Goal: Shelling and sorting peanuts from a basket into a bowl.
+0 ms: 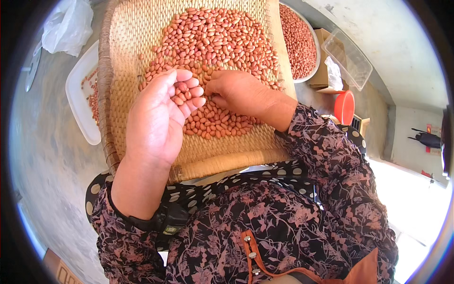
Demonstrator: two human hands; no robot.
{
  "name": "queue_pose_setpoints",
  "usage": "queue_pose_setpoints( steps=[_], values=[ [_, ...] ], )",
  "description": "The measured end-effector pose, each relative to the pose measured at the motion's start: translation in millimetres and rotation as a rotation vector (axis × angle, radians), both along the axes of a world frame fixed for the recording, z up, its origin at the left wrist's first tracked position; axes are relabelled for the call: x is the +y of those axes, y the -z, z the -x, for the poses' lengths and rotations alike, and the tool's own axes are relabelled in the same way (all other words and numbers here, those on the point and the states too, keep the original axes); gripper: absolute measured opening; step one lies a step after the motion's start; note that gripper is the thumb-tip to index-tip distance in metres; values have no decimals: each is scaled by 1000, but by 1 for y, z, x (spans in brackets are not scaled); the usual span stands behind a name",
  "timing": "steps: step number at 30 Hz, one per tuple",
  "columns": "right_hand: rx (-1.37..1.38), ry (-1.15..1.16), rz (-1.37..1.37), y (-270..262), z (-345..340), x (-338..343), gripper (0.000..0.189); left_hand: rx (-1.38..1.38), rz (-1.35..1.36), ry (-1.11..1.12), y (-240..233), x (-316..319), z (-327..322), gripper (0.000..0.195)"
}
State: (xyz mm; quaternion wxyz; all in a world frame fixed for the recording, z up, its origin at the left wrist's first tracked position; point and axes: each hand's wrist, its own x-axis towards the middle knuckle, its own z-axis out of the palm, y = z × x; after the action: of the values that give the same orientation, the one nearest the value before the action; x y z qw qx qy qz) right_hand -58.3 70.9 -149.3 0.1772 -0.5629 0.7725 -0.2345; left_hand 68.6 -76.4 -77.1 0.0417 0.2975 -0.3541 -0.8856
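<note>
A woven basket tray (124,32) lies before me, with shelled red-skinned peanuts (220,39) spread over its middle and far part. My left hand (159,110) is palm up over the tray's left half, its fingers curled around several peanuts (182,93). Over the right half, my right hand (241,92) points down into the peanuts with its thumb and fingers bent close together. Its fingertips are partly hidden, so whether a peanut is between them cannot be told.
Left of the basket tray, a white plastic tray (76,88) holds some peanuts. At the right stand a round basin (317,39) full of peanuts, a cardboard box (321,80), a clear plastic container (354,62) and a red plastic bowl (344,106). A white plastic bag (67,28) is at upper left.
</note>
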Motion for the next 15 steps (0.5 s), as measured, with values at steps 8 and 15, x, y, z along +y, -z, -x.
queue_pose_setpoints(
  steps=[8, 15],
  values=[
    [8, 9, -10, 1, -1, 1, 8, 17, 1, -34, 5, -1, 0, 22],
    [38, 14, -107, 2, 4, 6, 10, 30, 5, -35, 9, -1, 0, 22]
  ],
)
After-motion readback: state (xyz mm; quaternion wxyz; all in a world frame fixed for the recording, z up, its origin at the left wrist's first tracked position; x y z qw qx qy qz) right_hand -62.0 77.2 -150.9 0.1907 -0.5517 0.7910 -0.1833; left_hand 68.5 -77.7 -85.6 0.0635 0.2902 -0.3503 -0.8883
